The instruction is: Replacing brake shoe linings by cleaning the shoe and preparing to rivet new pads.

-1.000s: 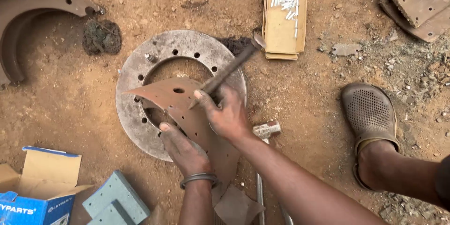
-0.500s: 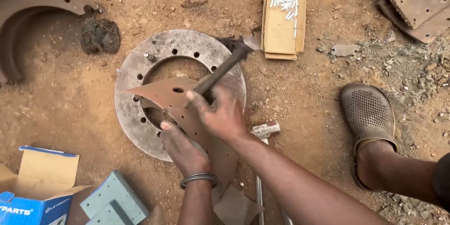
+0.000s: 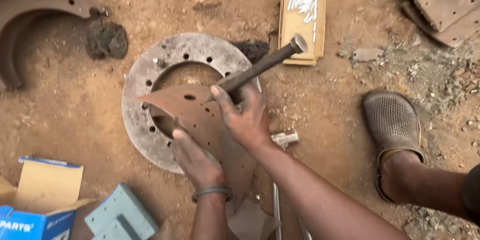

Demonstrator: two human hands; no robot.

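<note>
A curved, rust-brown metal plate [image 3: 200,120] pierced with small holes lies across a round steel disc [image 3: 137,105] on bare earth, its pointed tip reaching over the disc's open centre. The right hand [image 3: 245,117] is clenched around the shaft of a hammer [image 3: 265,64], whose head is raised up and to the right of the disc. The left hand [image 3: 195,157] presses flat on the plate's lower part, fingers spread, gripping nothing.

The risk, judged from this pose, lies in how close the steadying hand sits to where a blow would land: a glancing strike on the curved, tilted surface could skid toward those fingers, or kick the plate off the disc, since only the palm's weight holds it there. Chips or a loosened piece could also fly toward the sandalled foot [image 3: 395,125], which rests to the right of the disc.

Beyond the disc, an open cardboard box [image 3: 302,20] holding small pale rivets sits just past the hammer head; another curved metal shoe [image 3: 35,10] lies to the upper left, a blue-and-white carton [image 3: 40,205] and a grey-blue lining block [image 3: 120,215] to the lower left.

The plate's near end is hidden under both forearms, so its full shape cannot be read. A small metal cylinder [image 3: 285,137] just right of the disc is too partly covered to identify, and what the blow aims at is not visible.
</note>
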